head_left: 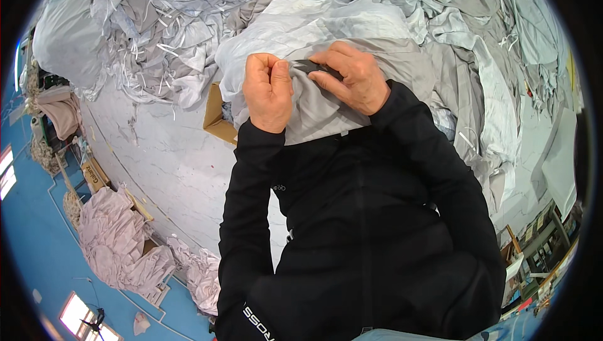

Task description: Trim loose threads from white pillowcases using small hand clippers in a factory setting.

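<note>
My left hand (269, 93) is closed in a pinch on a grey fabric piece (323, 115) in front of my chest. Just to its right, the thumb and fingers of my right hand (353, 78) close around a small dark thing (306, 65) that points toward the left hand. Its kind is hard to make out; most of it sits inside the fingers. From both hands the grey cloth hangs down toward my body, and behind them it runs into the heap on the table.
A big heap of pale blue and grey cloth (339, 5) with white ties covers the far side of the white marbled table (157, 159). An open cardboard box (217, 118) stands left of my left forearm. Pink cloth (122, 240) lies piled beyond the table's left edge.
</note>
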Motion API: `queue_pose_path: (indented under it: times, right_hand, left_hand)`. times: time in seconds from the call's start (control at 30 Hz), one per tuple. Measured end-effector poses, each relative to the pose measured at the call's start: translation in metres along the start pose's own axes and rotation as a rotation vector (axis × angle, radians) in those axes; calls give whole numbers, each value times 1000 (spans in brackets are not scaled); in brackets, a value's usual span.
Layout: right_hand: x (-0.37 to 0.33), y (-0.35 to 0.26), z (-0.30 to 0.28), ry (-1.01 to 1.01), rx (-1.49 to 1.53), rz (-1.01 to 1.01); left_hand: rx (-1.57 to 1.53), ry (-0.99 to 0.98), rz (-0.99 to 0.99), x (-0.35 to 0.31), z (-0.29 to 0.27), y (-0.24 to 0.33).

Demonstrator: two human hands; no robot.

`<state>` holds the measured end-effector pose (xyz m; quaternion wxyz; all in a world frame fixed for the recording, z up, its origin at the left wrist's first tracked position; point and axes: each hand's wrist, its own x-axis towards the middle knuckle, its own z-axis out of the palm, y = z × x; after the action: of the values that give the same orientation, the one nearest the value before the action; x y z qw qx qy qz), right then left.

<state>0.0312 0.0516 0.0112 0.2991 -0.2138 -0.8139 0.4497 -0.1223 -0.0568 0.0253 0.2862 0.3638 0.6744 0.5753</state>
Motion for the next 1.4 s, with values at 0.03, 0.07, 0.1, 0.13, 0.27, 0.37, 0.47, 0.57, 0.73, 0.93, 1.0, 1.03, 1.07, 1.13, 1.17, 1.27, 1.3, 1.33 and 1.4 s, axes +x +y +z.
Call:
queue_pose_path:
  times: [0.03, 0.07, 0.1, 0.13, 0.27, 0.37, 0.47, 0.57, 0.73, 0.93, 1.0, 1.03, 1.07, 1.13, 1.17, 1.27, 1.3, 1.33, 1.4]
  right_hand:
    - [1, -1, 0, -8, 4, 2]
    - [0, -2, 0, -16, 6, 6]
    - [1, -2, 1, -17, 4, 9]
    - [1, -2, 1, -11, 5, 3]
    - [1, -1, 4, -5, -4, -1]
    - [2, -1, 4, -3, -3, 2]
    - [2, 0, 4, 6, -5, -5]
    - [2, 1, 5, 11, -12, -2]
    - [3, 0, 5, 19, -10, -3]
    - [1, 3, 1, 87, 75, 37]
    - [1, 3, -2, 118, 119, 58]
    - [1, 5, -4, 124, 107, 82]
    - [1, 4, -5, 127, 96, 103]
    - [1, 2, -7, 115, 105, 119]
    - [2, 2, -6, 110, 102, 104]
    - [5, 0, 0, 92, 128, 106]
    - [6, -2, 2, 85, 150, 131]
    - [7, -4, 4, 78, 157, 124]
    - [2, 4, 1, 80, 108, 149]
  left_hand:
    - [-22, -3, 9, 0, 0, -1]
    - [-23, -4, 7, 0, 1, -1]
    - [-35, -15, 17, -1, 2, -1]
    - [-47, -26, 28, -1, 2, -1]
    - [-51, -42, 24, -1, 2, -2]
    - [-69, -50, 44, -1, 1, -4]
    - [-94, -61, 59, -1, 1, -3]
    - [-95, -71, 55, -1, 2, -2]
    - [-77, -68, 64, -2, -1, -1]
    - [-136, 186, 185, -17, -25, 27]
    - [-122, 300, 124, -31, -54, 30]
    - [-115, 406, 60, -37, -70, 26]
    - [-112, 412, 62, -44, -86, 19]
    - [-5, 516, -136, -62, -121, -10]
    - [1, 522, -135, -73, -143, -27]
    - [392, 426, -372, -108, -197, -80]
    - [907, 312, -183, -115, -205, -89]
    - [1410, 173, 23, -124, -215, -97]
    - [1422, 285, -42, -94, -155, -63]
